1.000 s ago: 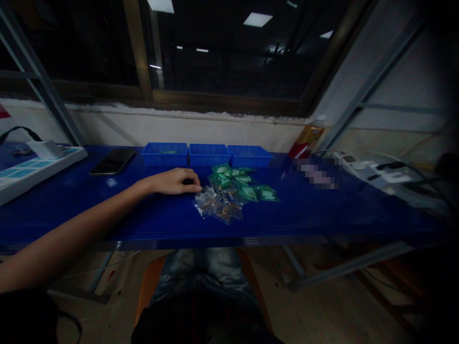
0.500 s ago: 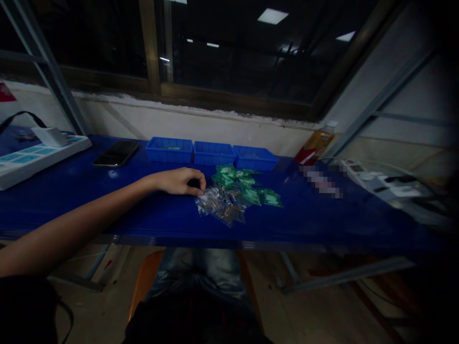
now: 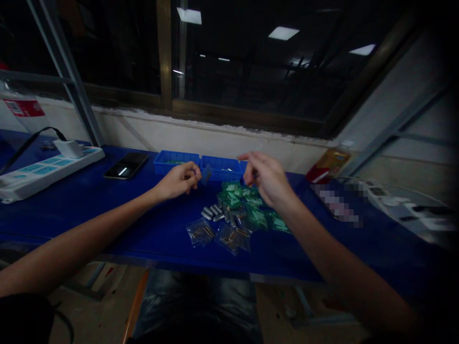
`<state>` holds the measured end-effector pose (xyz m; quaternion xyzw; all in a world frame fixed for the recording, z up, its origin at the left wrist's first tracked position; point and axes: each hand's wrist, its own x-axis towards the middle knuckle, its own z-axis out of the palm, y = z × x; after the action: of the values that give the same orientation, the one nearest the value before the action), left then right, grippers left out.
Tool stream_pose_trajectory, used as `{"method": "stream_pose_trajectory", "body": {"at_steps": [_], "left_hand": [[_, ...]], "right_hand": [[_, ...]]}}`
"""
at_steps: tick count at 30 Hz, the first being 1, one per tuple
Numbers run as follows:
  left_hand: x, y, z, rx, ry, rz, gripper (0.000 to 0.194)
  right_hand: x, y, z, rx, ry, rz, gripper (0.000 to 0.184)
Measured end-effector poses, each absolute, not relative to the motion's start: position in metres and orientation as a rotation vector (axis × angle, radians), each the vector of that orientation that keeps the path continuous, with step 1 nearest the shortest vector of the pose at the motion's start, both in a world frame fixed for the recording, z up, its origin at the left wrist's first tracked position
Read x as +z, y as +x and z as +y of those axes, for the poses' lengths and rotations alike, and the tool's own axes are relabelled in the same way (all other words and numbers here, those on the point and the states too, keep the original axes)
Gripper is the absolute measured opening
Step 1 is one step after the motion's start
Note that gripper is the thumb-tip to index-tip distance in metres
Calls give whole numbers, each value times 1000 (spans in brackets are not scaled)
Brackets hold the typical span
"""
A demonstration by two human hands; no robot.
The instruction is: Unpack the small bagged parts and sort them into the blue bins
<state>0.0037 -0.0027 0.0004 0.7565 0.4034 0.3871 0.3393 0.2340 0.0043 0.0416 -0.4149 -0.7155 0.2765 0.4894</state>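
My left hand is raised a little above the blue table, its fingers pinched on a small clear bag. My right hand hovers just right of it, fingers loosely curled and apart, holding nothing I can see. Below both hands lies a pile of small bags: green ones toward the back and clear ones with brown parts toward the front. Small metal pieces lie between them.
Three blue bins stand in a row at the back of the table. A black phone lies to their left and a white power strip at far left. A red and yellow pack and another power strip sit at right.
My left hand has lifted off the table with a small bag. My right hand has come into view beside it. The camera has tilted, and the pile now looks more spread out.
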Motion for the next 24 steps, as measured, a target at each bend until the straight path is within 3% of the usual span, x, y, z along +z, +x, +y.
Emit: {"method": "stream_pose_trajectory", "body": {"at_steps": [4,9,16,21,24], "left_hand": [[0,3,-4,1274,2020,1017,15],[-3,6,-8,1244,2554,1077,7],[-6,14,-15,1163,2770,939,8],[-5,12,-18,1082,2953,900,11],[-4,14,-21,1035,2988,870,12]], "right_hand": [[28,204,-9,1200,-977,-1787,41],[23,199,-20,1445,-897,-1586,47],[1,198,-25,1107,-1078,-1740,26],[3,195,-26,1172,-1034,-1733,34],[1,196,-20,1002,-1056,-1722,31]]}}
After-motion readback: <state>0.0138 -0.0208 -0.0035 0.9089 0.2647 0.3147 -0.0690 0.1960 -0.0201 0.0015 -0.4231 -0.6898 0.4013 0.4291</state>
